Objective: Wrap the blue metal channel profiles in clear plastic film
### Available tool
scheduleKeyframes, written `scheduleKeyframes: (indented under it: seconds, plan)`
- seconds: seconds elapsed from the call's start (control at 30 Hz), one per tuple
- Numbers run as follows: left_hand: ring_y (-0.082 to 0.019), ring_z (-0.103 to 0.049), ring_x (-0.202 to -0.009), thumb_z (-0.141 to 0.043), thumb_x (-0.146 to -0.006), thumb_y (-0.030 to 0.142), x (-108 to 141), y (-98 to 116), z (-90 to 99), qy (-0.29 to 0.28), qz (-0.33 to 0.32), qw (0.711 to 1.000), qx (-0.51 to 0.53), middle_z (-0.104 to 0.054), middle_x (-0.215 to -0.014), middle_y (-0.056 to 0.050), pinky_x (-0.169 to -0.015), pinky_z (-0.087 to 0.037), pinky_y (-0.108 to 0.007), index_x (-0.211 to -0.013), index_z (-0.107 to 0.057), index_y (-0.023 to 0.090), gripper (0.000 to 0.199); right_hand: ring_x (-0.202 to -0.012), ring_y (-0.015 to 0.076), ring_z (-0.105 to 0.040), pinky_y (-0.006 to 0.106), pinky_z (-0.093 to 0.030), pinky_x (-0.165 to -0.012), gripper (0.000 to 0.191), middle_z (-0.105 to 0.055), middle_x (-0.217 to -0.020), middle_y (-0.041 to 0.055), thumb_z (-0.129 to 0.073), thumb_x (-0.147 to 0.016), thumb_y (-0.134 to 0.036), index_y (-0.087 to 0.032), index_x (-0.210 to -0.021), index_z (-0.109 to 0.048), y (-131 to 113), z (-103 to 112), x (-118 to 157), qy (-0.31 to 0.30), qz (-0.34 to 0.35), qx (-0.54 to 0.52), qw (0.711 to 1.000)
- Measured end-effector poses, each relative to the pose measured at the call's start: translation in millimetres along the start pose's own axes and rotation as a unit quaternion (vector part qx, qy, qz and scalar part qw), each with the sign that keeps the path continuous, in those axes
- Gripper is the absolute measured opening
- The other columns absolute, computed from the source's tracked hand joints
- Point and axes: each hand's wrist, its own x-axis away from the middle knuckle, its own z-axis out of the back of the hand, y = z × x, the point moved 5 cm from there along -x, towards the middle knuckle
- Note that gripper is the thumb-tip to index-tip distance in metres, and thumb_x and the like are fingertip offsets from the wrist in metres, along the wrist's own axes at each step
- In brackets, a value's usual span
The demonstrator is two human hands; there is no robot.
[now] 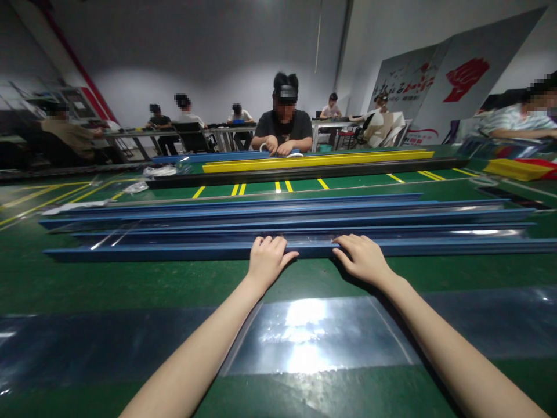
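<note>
A long blue plastic channel [152,253] lies across the green table, its near edge facing me. My left hand [267,260] grips that edge left of the middle, fingers over the top and thumb along the front. A short way to the right, my right hand [362,260] holds the same edge in the same manner. Clear film shows inside the channel behind my fingers, and the fingertips are partly hidden there. Between my forearms and beneath them, a wide strip of clear plastic film [300,337] lies flat and shiny on the table.
More blue channels [209,207] lie parallel just beyond. Farther back are a black strip [313,173], a yellow strip [331,161] and crumpled clear plastic [160,171]. A co-worker [282,125] sits opposite, hands on the strips. A yellow tray [516,169] stands at the right.
</note>
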Motion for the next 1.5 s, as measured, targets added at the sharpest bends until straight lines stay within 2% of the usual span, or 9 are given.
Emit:
scheduleKeyframes:
  seconds: [0.6, 1.1, 1.5]
  plan:
    - [-0.018, -0.053, -0.071, -0.043, -0.082, 0.051, -1.3, -1.3, 0.1, 0.007, 0.000, 1.000, 0.004, -0.064, -0.074, -0.003, -0.067, -0.028, -0.031, -0.074, -0.057, 0.018, 0.038, -0.087, 0.0187, -0.055, 0.029, -0.031, -0.071, 0.032, -0.064, -0.094, 0.0072, -0.034, -0.087, -0.034, -0.017, -0.097, -0.058, -0.4, 0.5, 0.2, 0.003, -0.003, 0.004, 1.000]
    - [-0.018, -0.053, -0.072, -0.043, -0.082, 0.051, -1.0, -1.6, -0.9, 0.015, -0.001, 1.000, 0.011, -0.064, -0.074, -0.003, -0.066, -0.027, -0.031, -0.074, -0.058, 0.017, 0.038, -0.087, 0.0183, -0.054, 0.029, -0.030, -0.070, 0.032, -0.065, -0.094, 0.0059, -0.034, -0.087, -0.035, -0.017, -0.096, -0.059, -0.3, -0.1, 0.3, 0.002, -0.007, 0.007, 1.000]
    - [-0.017, -0.053, -0.070, -0.043, -0.082, 0.052, -2.1, -2.0, -1.3, -0.002, 0.008, 1.000, 0.017, -0.064, -0.072, -0.003, -0.065, -0.028, -0.030, -0.074, -0.059, 0.017, 0.039, -0.087, 0.0181, -0.055, 0.028, -0.030, -0.070, 0.032, -0.065, -0.094, 0.0063, -0.034, -0.087, -0.035, -0.018, -0.096, -0.059, 0.3, -0.6, -0.1, 0.003, -0.006, 0.005, 1.000]
